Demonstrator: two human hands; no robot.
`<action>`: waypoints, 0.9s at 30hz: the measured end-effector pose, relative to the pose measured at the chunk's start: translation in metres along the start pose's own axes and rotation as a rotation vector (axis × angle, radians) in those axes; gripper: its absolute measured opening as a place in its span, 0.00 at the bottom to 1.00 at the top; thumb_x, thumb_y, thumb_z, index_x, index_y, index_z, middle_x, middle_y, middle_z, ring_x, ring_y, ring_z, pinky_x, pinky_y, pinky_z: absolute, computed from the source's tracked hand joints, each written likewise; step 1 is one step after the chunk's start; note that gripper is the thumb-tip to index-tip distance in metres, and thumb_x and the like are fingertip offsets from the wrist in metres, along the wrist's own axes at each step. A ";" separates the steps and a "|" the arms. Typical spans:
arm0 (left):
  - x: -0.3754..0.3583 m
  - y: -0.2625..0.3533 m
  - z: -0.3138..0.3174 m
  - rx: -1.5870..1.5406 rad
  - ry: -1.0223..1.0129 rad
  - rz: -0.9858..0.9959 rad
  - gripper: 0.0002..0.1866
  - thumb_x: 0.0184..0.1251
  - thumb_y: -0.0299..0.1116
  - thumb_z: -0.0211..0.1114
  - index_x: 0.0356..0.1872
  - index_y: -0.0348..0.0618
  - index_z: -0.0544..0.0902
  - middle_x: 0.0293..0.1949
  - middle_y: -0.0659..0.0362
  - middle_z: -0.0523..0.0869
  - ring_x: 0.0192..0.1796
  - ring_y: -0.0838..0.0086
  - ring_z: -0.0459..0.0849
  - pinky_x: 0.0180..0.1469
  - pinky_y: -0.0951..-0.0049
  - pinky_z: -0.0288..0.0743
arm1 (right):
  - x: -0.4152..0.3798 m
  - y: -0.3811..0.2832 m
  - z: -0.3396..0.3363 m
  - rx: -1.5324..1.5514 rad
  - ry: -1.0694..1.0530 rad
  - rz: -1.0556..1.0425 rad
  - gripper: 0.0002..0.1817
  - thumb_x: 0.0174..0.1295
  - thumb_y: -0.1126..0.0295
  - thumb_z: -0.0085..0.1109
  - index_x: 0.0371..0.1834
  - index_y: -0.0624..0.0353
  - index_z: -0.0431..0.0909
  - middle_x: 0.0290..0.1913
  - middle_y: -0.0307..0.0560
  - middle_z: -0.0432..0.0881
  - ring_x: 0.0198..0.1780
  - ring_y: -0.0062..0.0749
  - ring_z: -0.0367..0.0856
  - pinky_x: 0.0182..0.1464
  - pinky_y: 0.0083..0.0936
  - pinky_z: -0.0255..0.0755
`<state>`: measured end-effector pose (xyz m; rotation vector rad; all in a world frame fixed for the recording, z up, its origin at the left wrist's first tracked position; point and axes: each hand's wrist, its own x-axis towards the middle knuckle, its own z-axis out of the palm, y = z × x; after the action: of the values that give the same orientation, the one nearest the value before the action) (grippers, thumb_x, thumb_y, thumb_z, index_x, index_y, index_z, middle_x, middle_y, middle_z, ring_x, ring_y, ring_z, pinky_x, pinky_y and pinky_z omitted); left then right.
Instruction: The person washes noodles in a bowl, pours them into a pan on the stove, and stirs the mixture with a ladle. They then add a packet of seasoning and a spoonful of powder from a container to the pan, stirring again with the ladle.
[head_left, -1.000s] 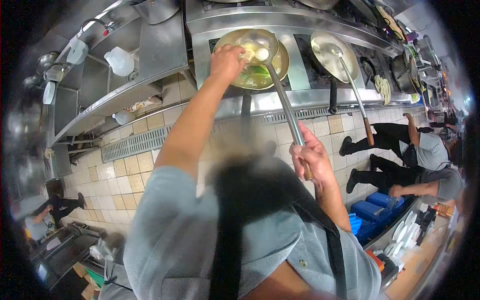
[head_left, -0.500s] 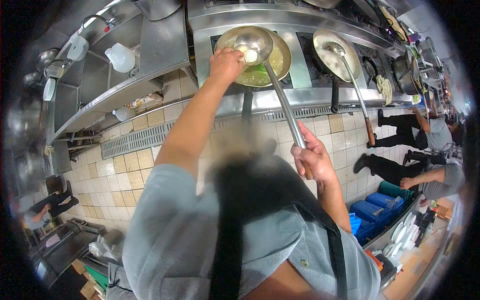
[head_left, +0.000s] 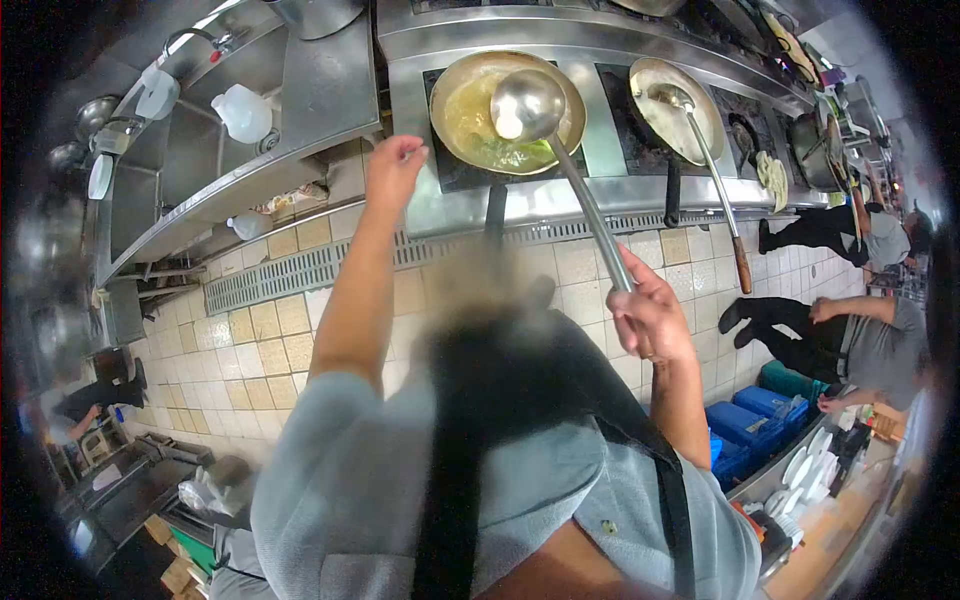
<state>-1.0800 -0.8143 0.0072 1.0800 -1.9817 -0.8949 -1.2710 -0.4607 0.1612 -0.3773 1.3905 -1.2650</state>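
Note:
My right hand (head_left: 652,315) is wrapped round the long metal handle of a ladle (head_left: 580,190). The ladle's bowl is over the near right part of a pan (head_left: 440,125) on the stove, and a small pale round thing (head_left: 510,128) shows in it. Yellowish bubbling liquid and something green (head_left: 538,152) are in the pan. My left hand (head_left: 393,172) is in the air left of the pan, touching nothing, its fingers loosely bent and nothing visible in them.
A second pan (head_left: 648,75) with another ladle (head_left: 718,180) resting in it stands to the right. At left is a steel sink (head_left: 190,150) with a white plastic jug (head_left: 243,113). A floor drain grate (head_left: 300,277) runs below the stove. Other people (head_left: 870,340) stand at the right.
My left hand has come away from the pan and ladle bowl, back to the left, letting go of the pale round thing. The ladle bowl has shifted slightly right and nearer.

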 end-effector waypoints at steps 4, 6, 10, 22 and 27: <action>-0.045 -0.022 -0.025 -0.059 0.059 -0.190 0.09 0.60 0.34 0.68 0.35 0.39 0.84 0.30 0.58 0.85 0.32 0.75 0.81 0.39 0.74 0.75 | 0.000 0.002 -0.006 0.669 -0.171 -0.003 0.28 0.64 0.76 0.49 0.69 0.58 0.60 0.29 0.46 0.70 0.12 0.20 0.67 0.06 0.15 0.60; -0.067 -0.050 -0.034 -0.021 0.066 -0.221 0.08 0.60 0.33 0.67 0.35 0.39 0.84 0.29 0.58 0.85 0.31 0.77 0.80 0.38 0.75 0.75 | 0.001 0.002 0.009 0.680 -0.103 -0.014 0.27 0.65 0.76 0.48 0.69 0.56 0.61 0.29 0.46 0.69 0.12 0.20 0.66 0.07 0.15 0.60; -0.110 -0.102 -0.045 -0.042 0.091 -0.404 0.09 0.61 0.34 0.66 0.34 0.38 0.83 0.29 0.59 0.84 0.32 0.76 0.79 0.39 0.74 0.73 | 0.010 0.002 0.002 0.744 -0.237 0.039 0.25 0.67 0.76 0.45 0.68 0.53 0.64 0.30 0.45 0.68 0.12 0.20 0.65 0.07 0.17 0.61; -0.199 -0.160 -0.074 -0.061 0.093 -0.704 0.12 0.55 0.37 0.67 0.27 0.38 0.80 0.23 0.58 0.82 0.28 0.75 0.79 0.32 0.72 0.72 | 0.018 0.001 0.023 0.484 -0.046 -0.002 0.31 0.63 0.74 0.51 0.72 0.54 0.58 0.26 0.43 0.70 0.10 0.22 0.66 0.07 0.18 0.61; -0.231 -0.183 -0.073 -0.063 0.033 -0.777 0.13 0.55 0.39 0.67 0.28 0.36 0.81 0.23 0.57 0.82 0.28 0.76 0.78 0.31 0.72 0.71 | 0.024 0.007 0.023 -0.153 0.141 -0.090 0.37 0.62 0.76 0.54 0.75 0.54 0.53 0.20 0.40 0.72 0.12 0.21 0.69 0.12 0.20 0.64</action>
<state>-0.8527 -0.7043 -0.1621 1.8559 -1.4768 -1.2977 -1.2555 -0.4878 0.1490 -0.4671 1.6117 -1.2813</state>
